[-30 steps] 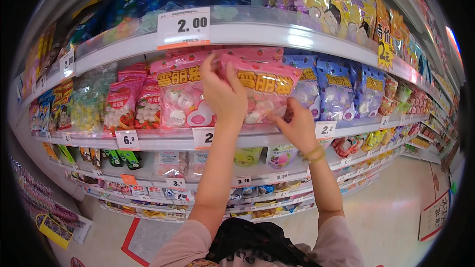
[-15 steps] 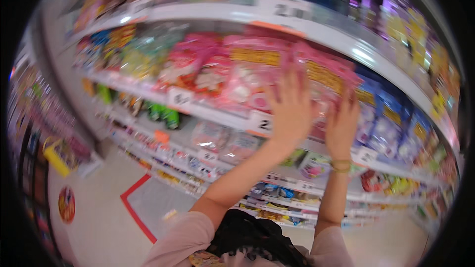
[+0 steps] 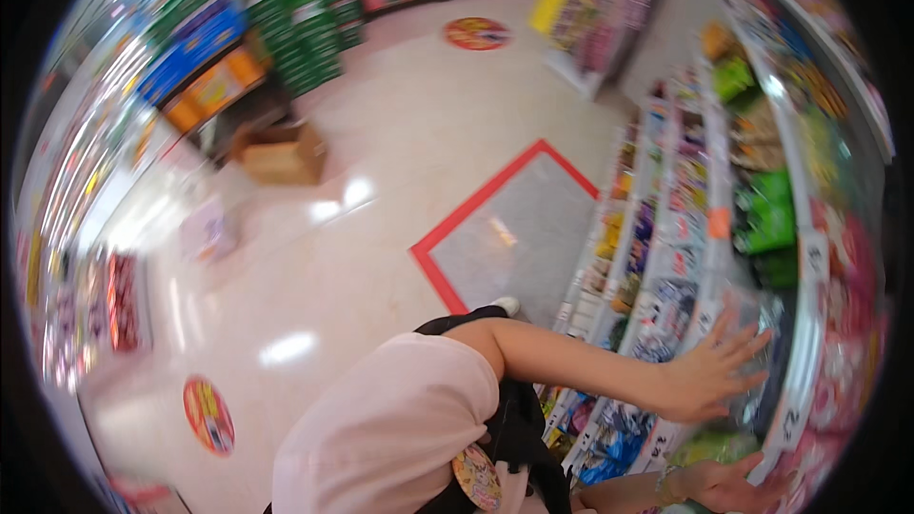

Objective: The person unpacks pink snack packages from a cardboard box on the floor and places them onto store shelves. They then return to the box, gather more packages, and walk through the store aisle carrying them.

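My left hand reaches out to the right with its fingers spread, in front of a shelf with clear plastic packs. Nothing is held in it; whether the fingertips touch the packs I cannot tell. Lower down, at the bottom right, my right hand is also open and empty, its fingers pointing at the shelf edge. A bracelet circles that wrist. Between the two hands lies a light green pack. Pink bags fill the shelf above, and bright green bags sit farther along.
Tiered shelves of small packs run along my right. A red-bordered grey square marks the floor. An open cardboard box stands at the left, near stacked green cartons. A yellow basket stands at the back.
The view has swung left, bringing the aisle floor into sight. Both hands were over the pink bags; the left one is now by the clear packs on the shelf below. Both remain open.
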A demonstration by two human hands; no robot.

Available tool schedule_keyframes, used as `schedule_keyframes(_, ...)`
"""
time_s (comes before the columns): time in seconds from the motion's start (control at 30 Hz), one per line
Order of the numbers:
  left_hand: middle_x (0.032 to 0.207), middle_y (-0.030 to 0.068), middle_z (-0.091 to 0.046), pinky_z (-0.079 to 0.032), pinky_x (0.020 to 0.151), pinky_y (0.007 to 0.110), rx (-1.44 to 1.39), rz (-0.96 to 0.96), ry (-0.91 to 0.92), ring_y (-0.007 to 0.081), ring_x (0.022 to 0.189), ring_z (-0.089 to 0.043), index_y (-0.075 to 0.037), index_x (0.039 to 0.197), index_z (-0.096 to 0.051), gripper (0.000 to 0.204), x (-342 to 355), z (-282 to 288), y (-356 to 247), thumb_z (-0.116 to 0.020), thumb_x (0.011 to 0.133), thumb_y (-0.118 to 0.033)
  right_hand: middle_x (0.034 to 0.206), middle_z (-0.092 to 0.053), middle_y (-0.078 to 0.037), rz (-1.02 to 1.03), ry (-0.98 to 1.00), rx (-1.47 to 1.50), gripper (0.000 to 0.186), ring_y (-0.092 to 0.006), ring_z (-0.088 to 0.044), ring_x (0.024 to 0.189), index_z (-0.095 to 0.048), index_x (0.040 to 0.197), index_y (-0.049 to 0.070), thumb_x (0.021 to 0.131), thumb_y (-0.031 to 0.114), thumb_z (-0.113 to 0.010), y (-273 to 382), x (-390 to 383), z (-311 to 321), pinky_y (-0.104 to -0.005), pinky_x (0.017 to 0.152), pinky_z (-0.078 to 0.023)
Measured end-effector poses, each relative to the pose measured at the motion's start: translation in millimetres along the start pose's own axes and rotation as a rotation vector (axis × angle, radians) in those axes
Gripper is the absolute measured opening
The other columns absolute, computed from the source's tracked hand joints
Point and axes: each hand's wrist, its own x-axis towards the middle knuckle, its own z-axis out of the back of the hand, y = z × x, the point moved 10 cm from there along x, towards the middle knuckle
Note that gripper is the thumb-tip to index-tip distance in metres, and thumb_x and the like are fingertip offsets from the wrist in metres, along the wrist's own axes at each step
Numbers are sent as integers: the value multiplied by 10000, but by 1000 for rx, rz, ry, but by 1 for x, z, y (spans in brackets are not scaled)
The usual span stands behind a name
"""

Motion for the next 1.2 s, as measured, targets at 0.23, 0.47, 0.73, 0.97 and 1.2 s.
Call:
schedule_keyframes(0.23,1394,238,-234,-139,992,626,710,818,404,358,1333,-138,-69,1266,-440,621,-298,151,162,-578,771,-419,1190,-473,-178,-186,423,541,406,-278,-450,1079,-414,1208,-70,865,119,-519,94,-58,-107,-373,933,-340)
schedule_keyframes(0.47,1410,274,-160,-188,1003,598,615,1855,371,409,1313,-159,-87,1317,-378,628,-554,343,112,-504,824,-455,1048,-503,-183,-134,942,1152,368,-306,-482,963,-458,1111,-67,800,113,-539,342,-127,-193,-389,890,-362)
schedule_keyframes(0.73,1394,228,-244,-293,984,513,920,1892,-416,426,1238,-283,-157,1298,-406,592,-664,537,57,-593,779,-370,1003,-540,-183,136,1202,1794,324,-306,-521,917,-507,1066,-40,765,41,-596,653,-187,-196,-375,812,-418)
schedule_keyframes(0.97,1372,247,-276,-282,1009,478,710,2095,-898,416,1244,-278,-56,1314,-350,650,-811,597,0,-593,778,-331,956,-591,-113,86,1636,1768,319,-192,-546,874,-525,1092,-1,794,90,-591,823,-269,-242,-305,758,-427)
schedule_keyframes(1.2,1371,255,-289,-279,1022,451,680,2202,-1052,418,1243,-294,-17,1311,-336,658,-950,719,33,-592,775,-299,798,-613,-66,96,2127,1708,274,-136,-570,756,-573,1032,-3,806,145,-621,1000,-413,-328,-262,688,-451)
